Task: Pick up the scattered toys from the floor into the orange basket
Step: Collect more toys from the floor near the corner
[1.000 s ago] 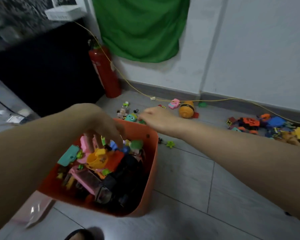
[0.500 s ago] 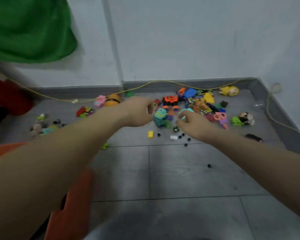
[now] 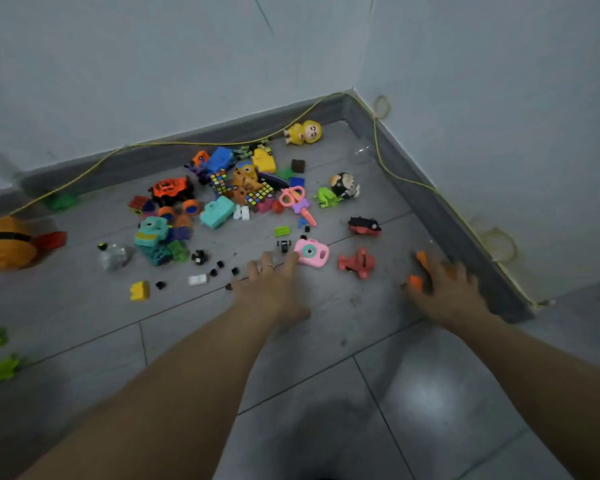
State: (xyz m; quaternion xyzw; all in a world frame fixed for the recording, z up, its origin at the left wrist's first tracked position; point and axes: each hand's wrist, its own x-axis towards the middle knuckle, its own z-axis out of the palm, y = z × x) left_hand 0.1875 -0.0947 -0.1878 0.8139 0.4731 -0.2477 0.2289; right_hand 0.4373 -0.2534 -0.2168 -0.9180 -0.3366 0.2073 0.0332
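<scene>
Both hands have dropped lower and further right since half a second ago, away from the middle of the toy heap, and the orange basket that showed at the left edge then is out of view. Now the left hand [image 3: 272, 284] lies flat over the grey floor [image 3: 174, 344] with its fingers spread and straight, a ring on one of them, and its foremost fingertip just touches the near edge of the pink toy camera [image 3: 311, 252]. Small black pieces [image 3: 219, 268] lie scattered just left of that hand, with a white brick [image 3: 197, 279] and a yellow brick [image 3: 139, 291] further left. Right of the pink toy camera and between the two hands sits a red toy plane [image 3: 357, 263]. Over by the dark skirting board [image 3: 465, 237], the right hand [image 3: 444, 289] is down on an orange and black toy [image 3: 418, 271], fingers spread over it; motion blur hides whether they close round it, so I cannot tell its grip. Beyond both hands the main toy heap [image 3: 229, 188] lies towards the wall, with a teal toy camera [image 3: 217, 211] and an orange truck [image 3: 172, 190] in it, and a yellow doll [image 3: 303, 132] is in the far corner. A yellow cord [image 3: 153, 144] runs along the base of the walls.
</scene>
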